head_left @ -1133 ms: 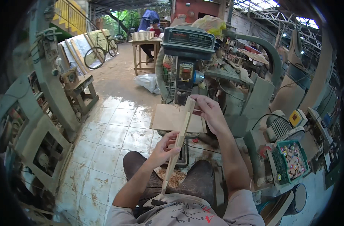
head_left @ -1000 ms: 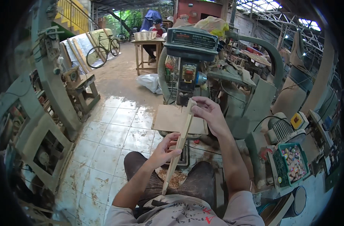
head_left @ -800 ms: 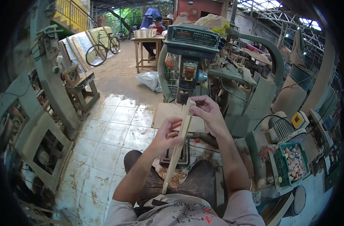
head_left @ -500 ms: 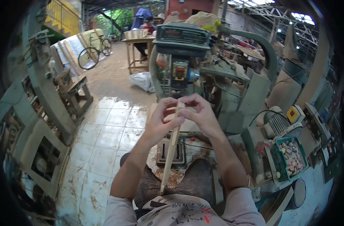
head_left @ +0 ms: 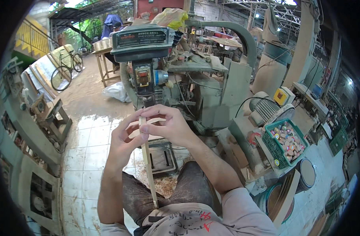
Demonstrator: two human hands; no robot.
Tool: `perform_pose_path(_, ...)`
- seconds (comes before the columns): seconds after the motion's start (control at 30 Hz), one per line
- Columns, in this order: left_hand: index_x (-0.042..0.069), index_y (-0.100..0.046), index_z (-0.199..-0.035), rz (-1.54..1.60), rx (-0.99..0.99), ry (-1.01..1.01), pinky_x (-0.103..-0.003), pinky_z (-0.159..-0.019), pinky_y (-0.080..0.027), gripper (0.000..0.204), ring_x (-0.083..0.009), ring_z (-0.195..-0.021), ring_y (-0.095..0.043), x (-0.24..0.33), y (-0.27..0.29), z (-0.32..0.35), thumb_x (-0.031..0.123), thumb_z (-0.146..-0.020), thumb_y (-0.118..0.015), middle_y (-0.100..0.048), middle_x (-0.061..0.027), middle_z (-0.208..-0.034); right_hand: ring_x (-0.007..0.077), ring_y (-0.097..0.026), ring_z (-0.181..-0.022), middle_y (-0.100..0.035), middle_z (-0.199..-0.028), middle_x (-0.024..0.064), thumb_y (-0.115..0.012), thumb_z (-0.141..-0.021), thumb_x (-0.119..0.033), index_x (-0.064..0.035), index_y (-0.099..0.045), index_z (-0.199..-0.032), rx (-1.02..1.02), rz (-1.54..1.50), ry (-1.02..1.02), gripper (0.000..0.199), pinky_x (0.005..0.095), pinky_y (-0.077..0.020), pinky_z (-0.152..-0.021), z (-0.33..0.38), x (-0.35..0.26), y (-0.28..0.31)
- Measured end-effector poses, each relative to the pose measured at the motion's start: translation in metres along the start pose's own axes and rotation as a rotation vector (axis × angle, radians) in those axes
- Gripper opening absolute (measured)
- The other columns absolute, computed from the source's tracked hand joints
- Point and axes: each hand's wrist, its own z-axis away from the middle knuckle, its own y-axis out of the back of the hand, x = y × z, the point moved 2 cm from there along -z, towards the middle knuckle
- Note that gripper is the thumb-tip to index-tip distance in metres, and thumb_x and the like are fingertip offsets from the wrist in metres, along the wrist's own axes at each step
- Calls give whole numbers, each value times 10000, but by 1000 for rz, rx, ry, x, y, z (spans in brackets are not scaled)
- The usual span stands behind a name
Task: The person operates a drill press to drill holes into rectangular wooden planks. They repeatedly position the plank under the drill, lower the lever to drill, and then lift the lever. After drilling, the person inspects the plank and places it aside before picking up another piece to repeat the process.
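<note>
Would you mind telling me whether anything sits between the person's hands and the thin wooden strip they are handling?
Nothing visible does. The left hand and the right hand both already pinch the upper end of the wooden strip, which runs down toward the person's lap in front of the bench drill.

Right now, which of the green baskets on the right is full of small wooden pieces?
The nearer green basket, beside the motor, brims with small coloured wooden pieces. The other green crate, farther right, shows no such contents.

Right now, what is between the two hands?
In the head view, the top end of a thin wooden stick sits between the left hand and the right hand, pinched by fingers of both.
</note>
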Motion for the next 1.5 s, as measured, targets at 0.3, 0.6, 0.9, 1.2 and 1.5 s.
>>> perform_pose_path(0.3,5,-446,-1390,-23,-8,-24,-362,-922,-530,656,-260,-1244,-505,4,-6,10,43,-801,-731,-500,-109,-1348,149,-608,-1005,-591,-1167,95,-734,-809,-9,10,-632,-1103,-25,-26,29,312,292,-538,-845,12,-11,-3)
perform_pose_path(0.6,46,-433,-1414,-64,-23,14,-374,-970,-500,690,-256,-1257,-496,12,-10,14,60,-797,-742,-470,-87,-1364,121,-611,-967,-605,-1123,77,-774,-788,-129,-1,-649,-1090,-13,-55,7,351,257,-532,-804,15,-15,-7)
perform_pose_path(0.9,57,-375,-1450,-85,-108,37,-377,-1030,-460,809,-221,-1247,-479,22,-13,21,17,-744,-769,-413,-88,-1356,139,-606,-983,-574,-1132,79,-811,-760,-117,-19,-631,-1082,-33,10,70,382,271,-524,-825,19,-25,-10)
perform_pose_path(1.2,135,-442,-1426,-139,-119,-19,-410,-1046,-413,826,-218,-1296,-425,32,-13,43,73,-698,-827,-395,-88,-1368,174,-573,-1094,-525,-1233,119,-800,-736,-27,-22,-646,-1109,-73,-31,166,403,290,-508,-894,38,-32,-21)
perform_pose_path(1.5,127,-472,-1385,-179,-115,-56,-390,-1014,-438,799,-197,-1282,-433,40,-15,58,95,-680,-849,-408,-73,-1359,177,-567,-1105,-510,-1247,137,-803,-716,0,5,-635,-1126,-113,-41,216,443,289,-498,-910,48,-44,-29)
